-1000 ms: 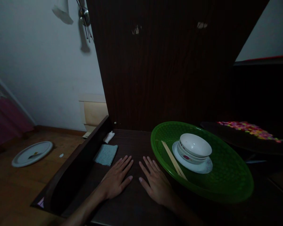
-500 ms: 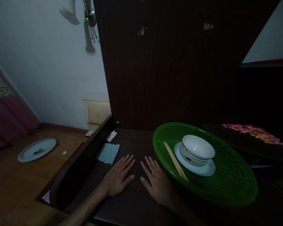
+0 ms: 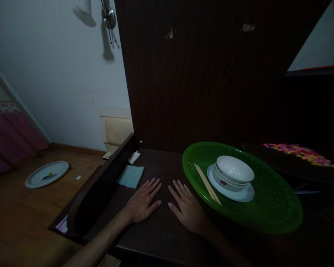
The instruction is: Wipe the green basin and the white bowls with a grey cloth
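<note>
Left hand [image 3: 143, 201], right hand [image 3: 187, 208], splayed flat, chopsticks [image 3: 208, 184] slanting far-left to near-right in green basin [image 3: 278, 198]

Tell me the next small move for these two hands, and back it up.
I'd probably lift the right hand toward the chopsticks: it lies palm-down on the dark tabletop, holding nothing, beside the green basin, and they lie inside its nearer side. The left hand also holds nothing, but lies farther off.

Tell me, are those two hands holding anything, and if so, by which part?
Nothing is held: the left hand and the right hand both rest palm down on the dark tabletop.
</note>
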Tool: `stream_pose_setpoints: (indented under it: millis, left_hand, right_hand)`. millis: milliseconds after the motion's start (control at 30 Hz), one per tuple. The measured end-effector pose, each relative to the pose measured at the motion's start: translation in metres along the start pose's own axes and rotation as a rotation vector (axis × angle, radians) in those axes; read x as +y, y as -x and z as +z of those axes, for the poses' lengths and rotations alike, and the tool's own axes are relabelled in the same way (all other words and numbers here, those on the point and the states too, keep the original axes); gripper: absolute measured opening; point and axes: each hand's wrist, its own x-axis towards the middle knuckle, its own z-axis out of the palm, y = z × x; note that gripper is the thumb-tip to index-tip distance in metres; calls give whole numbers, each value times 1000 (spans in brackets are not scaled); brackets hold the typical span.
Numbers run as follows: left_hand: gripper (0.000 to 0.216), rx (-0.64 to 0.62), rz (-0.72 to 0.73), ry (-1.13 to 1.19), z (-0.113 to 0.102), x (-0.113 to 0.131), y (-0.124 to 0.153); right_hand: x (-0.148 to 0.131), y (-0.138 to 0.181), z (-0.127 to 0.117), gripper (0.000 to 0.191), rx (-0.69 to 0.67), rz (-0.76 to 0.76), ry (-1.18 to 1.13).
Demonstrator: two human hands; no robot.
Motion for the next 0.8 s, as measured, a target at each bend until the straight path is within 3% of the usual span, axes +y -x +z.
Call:
stream_pose_setpoints:
  millis: [600, 800]
  left_hand:
    - [64, 11, 26, 62, -2, -2, 0]
    - [65, 19, 42, 69, -3, -4, -1]
  right_hand:
    - [3, 0, 3, 54, -13, 31, -4]
    - [6, 5, 7, 52, 76, 0, 46]
